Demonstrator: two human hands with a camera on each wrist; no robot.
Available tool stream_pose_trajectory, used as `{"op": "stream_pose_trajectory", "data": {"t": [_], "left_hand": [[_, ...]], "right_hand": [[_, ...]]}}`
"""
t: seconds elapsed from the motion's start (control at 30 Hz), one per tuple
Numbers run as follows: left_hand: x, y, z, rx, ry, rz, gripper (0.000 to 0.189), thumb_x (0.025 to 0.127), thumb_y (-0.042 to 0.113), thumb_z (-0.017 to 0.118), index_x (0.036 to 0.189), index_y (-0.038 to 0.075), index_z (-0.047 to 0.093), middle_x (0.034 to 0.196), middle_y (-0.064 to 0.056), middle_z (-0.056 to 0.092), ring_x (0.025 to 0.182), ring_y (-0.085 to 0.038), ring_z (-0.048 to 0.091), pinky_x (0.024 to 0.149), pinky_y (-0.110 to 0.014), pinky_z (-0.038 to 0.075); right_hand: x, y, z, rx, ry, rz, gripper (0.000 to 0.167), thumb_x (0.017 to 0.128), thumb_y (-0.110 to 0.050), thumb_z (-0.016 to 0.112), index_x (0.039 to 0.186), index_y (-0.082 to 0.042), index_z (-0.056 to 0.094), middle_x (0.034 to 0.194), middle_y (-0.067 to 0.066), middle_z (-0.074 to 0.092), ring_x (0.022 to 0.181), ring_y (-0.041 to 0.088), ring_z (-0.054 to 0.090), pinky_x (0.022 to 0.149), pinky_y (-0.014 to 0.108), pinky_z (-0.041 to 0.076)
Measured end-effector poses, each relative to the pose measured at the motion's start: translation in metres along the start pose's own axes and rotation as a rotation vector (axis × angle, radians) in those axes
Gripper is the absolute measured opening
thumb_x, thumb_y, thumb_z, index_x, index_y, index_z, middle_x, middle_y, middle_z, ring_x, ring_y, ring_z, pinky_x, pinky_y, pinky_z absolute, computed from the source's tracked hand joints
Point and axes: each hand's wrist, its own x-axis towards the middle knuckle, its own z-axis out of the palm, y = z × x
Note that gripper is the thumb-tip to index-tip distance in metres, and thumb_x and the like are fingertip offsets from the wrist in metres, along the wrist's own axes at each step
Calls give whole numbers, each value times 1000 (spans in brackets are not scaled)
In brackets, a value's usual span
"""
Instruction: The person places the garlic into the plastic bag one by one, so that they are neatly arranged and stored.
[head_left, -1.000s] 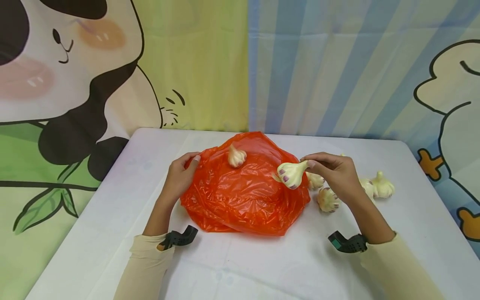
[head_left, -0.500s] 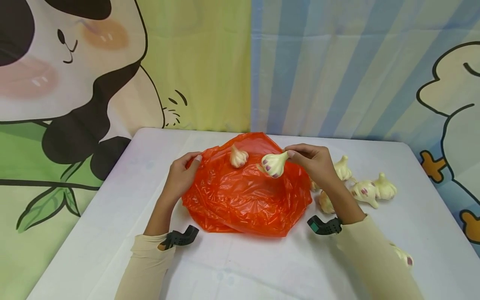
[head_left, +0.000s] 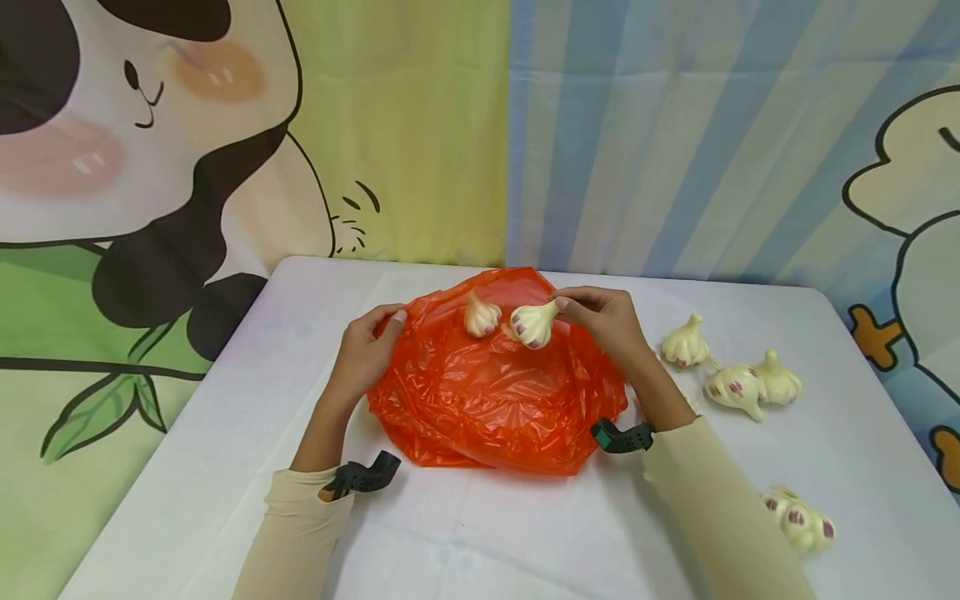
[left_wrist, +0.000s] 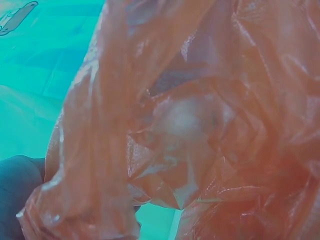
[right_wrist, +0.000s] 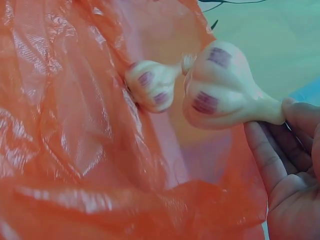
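A crinkled red plastic bag (head_left: 487, 408) lies spread at the middle of the table. My left hand (head_left: 362, 357) holds its upper left edge between thumb and fingers; bag film hides most of that hand in the left wrist view. Over the bag's upper part, my right hand (head_left: 606, 323) pinches a pale garlic bulb (head_left: 531, 327) with purple patches by its stem. The right wrist view shows the same bulb (right_wrist: 220, 90) gripped at the stem end. A second garlic bulb (head_left: 482, 318) sits at the bag's upper part, just left of the held one.
Right of the bag, a group of garlic bulbs (head_left: 733, 387) lies on the white table (head_left: 450, 550). Another bulb (head_left: 804, 525) is nearer the front, beside the right sleeve (head_left: 720, 500). A printed cartoon curtain (head_left: 420, 125) hangs behind the table.
My right hand has carried the garlic bulb leftward and slightly up over the bag, close to the second bulb. My left hand stays at the bag's edge. Bulbs at right have come into view.
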Motion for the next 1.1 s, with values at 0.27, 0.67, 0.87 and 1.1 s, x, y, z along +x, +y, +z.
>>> {"op": "stream_pose_trajectory", "data": {"t": [0.27,0.67,0.87,1.1], "left_hand": [[0,-1,0,-15,-1,2,44,102,39,48,131,8,59,118,-8,62,101,-24,58,85,-41,51],[1,-1,2,-16,6,9,42,102,38,50,130,8,60,114,-8,63,101,-23,59,85,-41,51],[3,-5,1,1,12,16,45,101,42,49,130,10,61,115,-7,64,104,-22,59,87,-42,49],[3,-4,0,-1,12,0,46,101,43,49,131,10,60,117,-6,63,105,-22,59,88,-43,49]], "right_hand": [[9,-3,13,-95,-12,-16,27,94,-15,67,112,5,70,107,20,68,93,20,68,81,30,54],[21,-8,34,-451,-52,-97,18,94,-10,66,106,0,74,102,11,71,97,27,65,81,40,54],[27,-6,39,-512,-80,-96,18,95,-7,64,107,2,73,103,14,70,99,31,65,83,42,53],[35,7,41,-547,-45,-43,19,96,-8,62,109,2,73,106,16,70,102,31,64,84,42,53]]}}
